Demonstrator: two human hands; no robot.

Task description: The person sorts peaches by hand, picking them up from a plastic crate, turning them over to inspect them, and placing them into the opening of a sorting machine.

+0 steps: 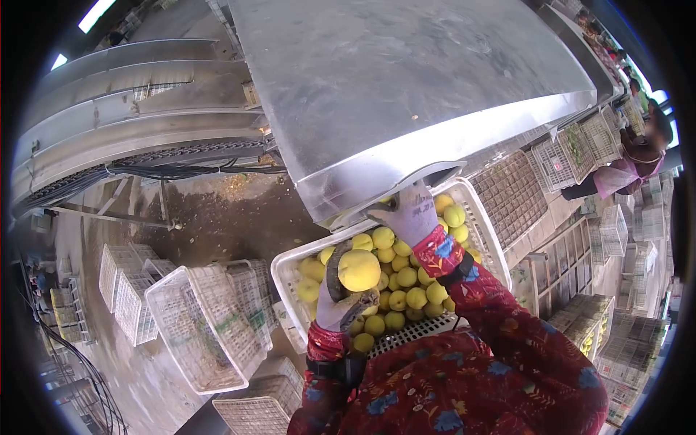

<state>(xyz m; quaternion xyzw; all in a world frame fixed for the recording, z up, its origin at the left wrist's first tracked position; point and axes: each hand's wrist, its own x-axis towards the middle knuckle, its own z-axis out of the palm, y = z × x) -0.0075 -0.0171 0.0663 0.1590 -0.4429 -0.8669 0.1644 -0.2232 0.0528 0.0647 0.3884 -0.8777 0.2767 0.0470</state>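
Note:
My left hand point(341, 297), in a pale glove with dark, dirty fingers, is wrapped round a yellow peach point(359, 270) above the crate. My right hand point(410, 212), gloved likewise, reaches to the opening under the metal machine's edge. A sliver of yellow fruit point(388, 202) shows between its curled fingers; most of it is hidden. Below both hands a white plastic crate point(496, 250) holds many yellow peaches point(406, 277). The crate's near perforated wall faces my body.
A broad sheet-metal hood point(428, 72) stands in front. Stacked white crates point(196, 326) are at left, more crates point(573, 156) at right. A person point(634, 159) stands at far right. Metal rails point(130, 123) and cables point(181, 170) run at left above a wet floor point(232, 225).

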